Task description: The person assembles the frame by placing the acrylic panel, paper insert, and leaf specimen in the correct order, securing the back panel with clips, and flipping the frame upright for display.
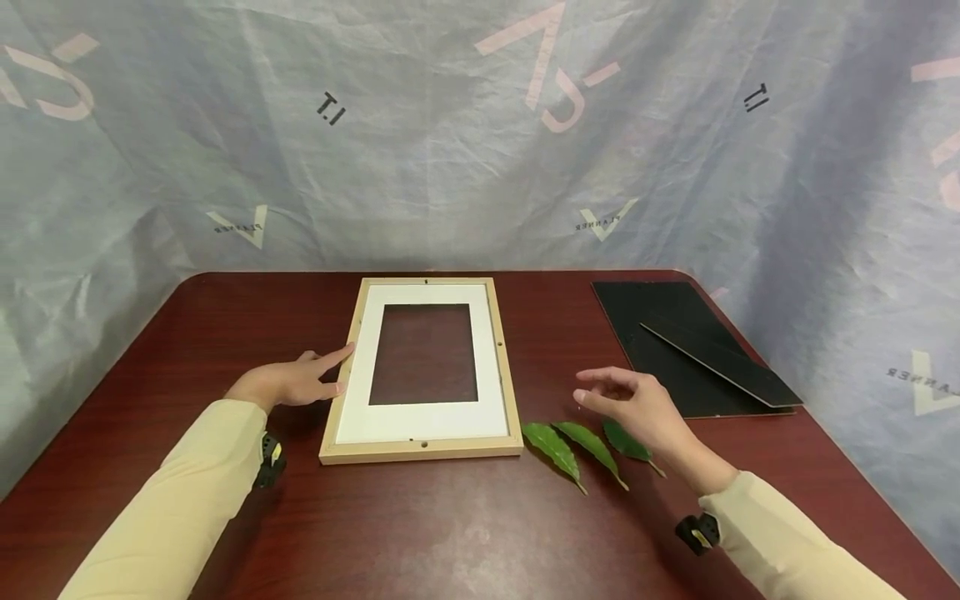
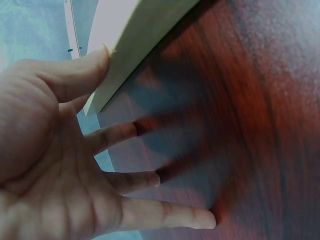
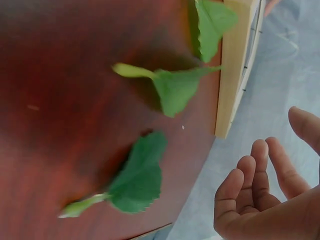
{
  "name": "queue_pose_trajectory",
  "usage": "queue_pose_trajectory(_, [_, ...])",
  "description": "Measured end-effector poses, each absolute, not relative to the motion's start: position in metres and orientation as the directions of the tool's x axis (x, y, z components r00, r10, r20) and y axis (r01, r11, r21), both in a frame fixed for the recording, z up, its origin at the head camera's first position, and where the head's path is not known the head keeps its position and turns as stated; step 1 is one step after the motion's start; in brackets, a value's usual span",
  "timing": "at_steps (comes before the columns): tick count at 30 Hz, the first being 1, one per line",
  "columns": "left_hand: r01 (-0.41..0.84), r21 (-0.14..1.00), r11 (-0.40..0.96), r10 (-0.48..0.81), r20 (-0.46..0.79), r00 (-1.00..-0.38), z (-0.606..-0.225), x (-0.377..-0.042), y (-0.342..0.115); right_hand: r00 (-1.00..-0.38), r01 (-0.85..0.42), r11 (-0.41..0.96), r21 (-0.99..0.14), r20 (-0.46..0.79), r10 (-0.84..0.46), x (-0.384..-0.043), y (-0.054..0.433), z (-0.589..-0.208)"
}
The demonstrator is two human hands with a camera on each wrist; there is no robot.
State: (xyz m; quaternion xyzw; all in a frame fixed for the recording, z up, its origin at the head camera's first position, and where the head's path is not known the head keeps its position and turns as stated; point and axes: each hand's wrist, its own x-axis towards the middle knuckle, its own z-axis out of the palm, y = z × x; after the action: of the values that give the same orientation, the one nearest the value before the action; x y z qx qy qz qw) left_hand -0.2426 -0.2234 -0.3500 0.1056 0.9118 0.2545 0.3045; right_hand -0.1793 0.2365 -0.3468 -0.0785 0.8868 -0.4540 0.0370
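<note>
A light wooden picture frame [image 1: 420, 451] with a white mat [image 1: 352, 417] inside lies flat on the table, its rectangular opening showing dark red. At its left side my left hand [image 1: 296, 382] touches the edge with thumb and index finger, while the other fingers spread toward the tabletop in the left wrist view. My right hand [image 1: 637, 408] hovers over the table right of the frame, fingers loosely bent and holding nothing. Below it lie three green leaves: one by the frame's corner [image 1: 551, 446], a middle leaf [image 1: 592, 446], and a darker leaf [image 3: 137, 177] partly under the hand in the head view.
Two black boards are at the table's right: a large flat board [image 1: 630, 308] and a narrower-looking board [image 1: 720, 362] resting tilted on it. The dark red table [image 1: 450, 525] ends at a grey printed curtain [image 1: 427, 167] behind and on both sides.
</note>
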Motion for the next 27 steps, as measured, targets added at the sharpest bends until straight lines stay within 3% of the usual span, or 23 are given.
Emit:
queue_pose_trajectory(21, [0.022,0.558,0.83,0.347,-0.484,-0.803,-0.361,-0.25,-0.23,-0.977,-0.066,0.613,-0.787,-0.073,-0.2,-0.139,0.244,-0.365])
queue_pose_trajectory(27, [0.028,0.566,0.824,0.351,-0.473,-0.808,-0.364,-0.252,-0.23,-0.966,-0.113,0.649,-0.752,-0.069,-0.248,-0.132,0.243,-0.369])
